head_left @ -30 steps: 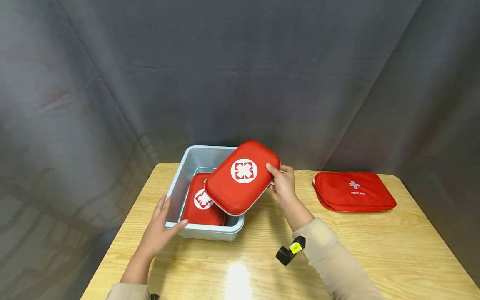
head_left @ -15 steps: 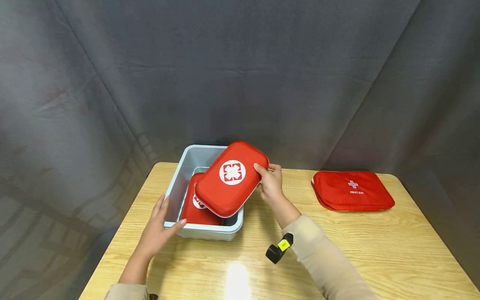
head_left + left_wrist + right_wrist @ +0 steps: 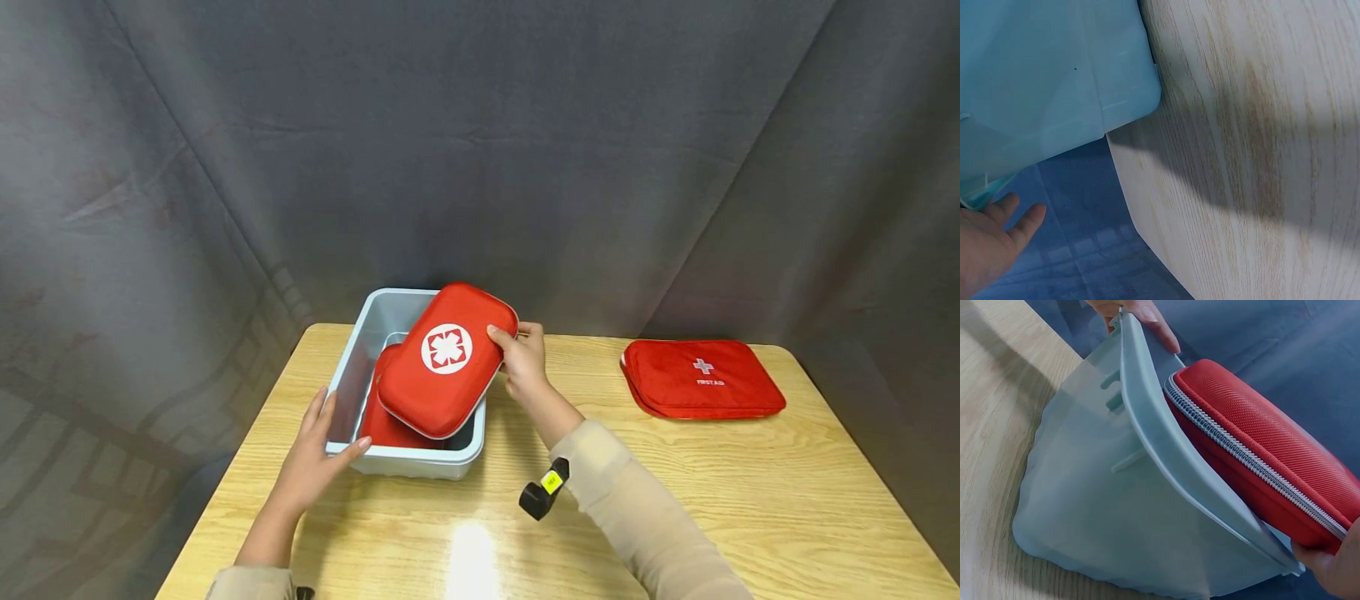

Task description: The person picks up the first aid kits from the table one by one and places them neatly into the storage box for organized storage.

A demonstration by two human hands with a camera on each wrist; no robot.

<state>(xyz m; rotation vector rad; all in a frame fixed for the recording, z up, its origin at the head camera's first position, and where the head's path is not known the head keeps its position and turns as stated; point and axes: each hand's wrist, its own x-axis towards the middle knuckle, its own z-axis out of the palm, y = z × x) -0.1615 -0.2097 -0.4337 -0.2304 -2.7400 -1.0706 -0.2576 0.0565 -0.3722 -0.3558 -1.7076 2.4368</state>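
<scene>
My right hand (image 3: 523, 358) grips one end of a red zippered hard-shell first aid case (image 3: 427, 396), thumb on top, tilted over a grey-blue plastic bin (image 3: 348, 375). In the right wrist view, the silver zipper (image 3: 1229, 444) runs along the case's side, and its far end dips past the rim. Beneath it in the bin lies another red first aid case (image 3: 382, 425), mostly covered. My left hand (image 3: 311, 458) rests at the bin's near left corner, fingers straight, thumb on the front rim. Only a few of its fingers (image 3: 1025, 225) show in the left wrist view.
A flat red first aid pouch (image 3: 701, 392) with a white cross lies on the wooden table (image 3: 675, 492) at the right. Behind the table hangs a grey curtain (image 3: 480, 150). The bin stands near the table's back left edge.
My right hand has carried the red case leftward and a little lower, further over the bin, covering more of the case inside. The left hand stays at the corner.
</scene>
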